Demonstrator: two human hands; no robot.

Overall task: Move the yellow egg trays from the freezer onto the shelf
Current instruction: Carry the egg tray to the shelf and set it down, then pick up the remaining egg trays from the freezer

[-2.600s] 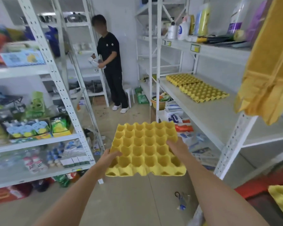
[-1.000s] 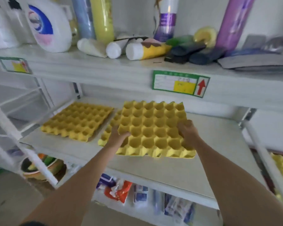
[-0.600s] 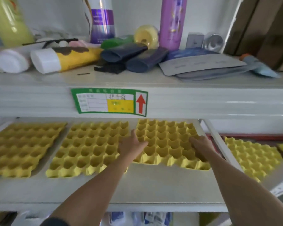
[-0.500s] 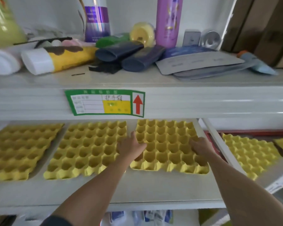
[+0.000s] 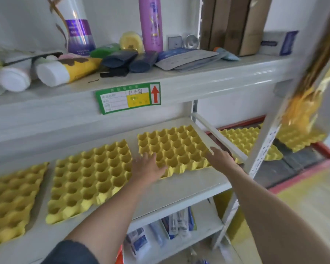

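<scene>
Three yellow egg trays lie side by side on the white shelf (image 5: 179,187): a right tray (image 5: 171,147), a middle tray (image 5: 91,178) and a left tray (image 5: 10,202). My left hand (image 5: 148,168) lies flat, fingers spread, over the right tray's front left corner. My right hand (image 5: 220,156) hovers open at that tray's front right corner, holding nothing. Past the shelf's end, more yellow trays (image 5: 244,139) lie in the red-rimmed freezer (image 5: 303,168).
The upper shelf (image 5: 198,80) holds bottles, tubes and packets, with a green price label (image 5: 129,97) on its edge. A white upright post (image 5: 263,149) stands at the right. Packets fill the lower shelf (image 5: 170,227). A blurred yellow tray hangs at upper right.
I carried the tray to the shelf and set it down at the right of the other two. Both hands have let go of it and opened.
</scene>
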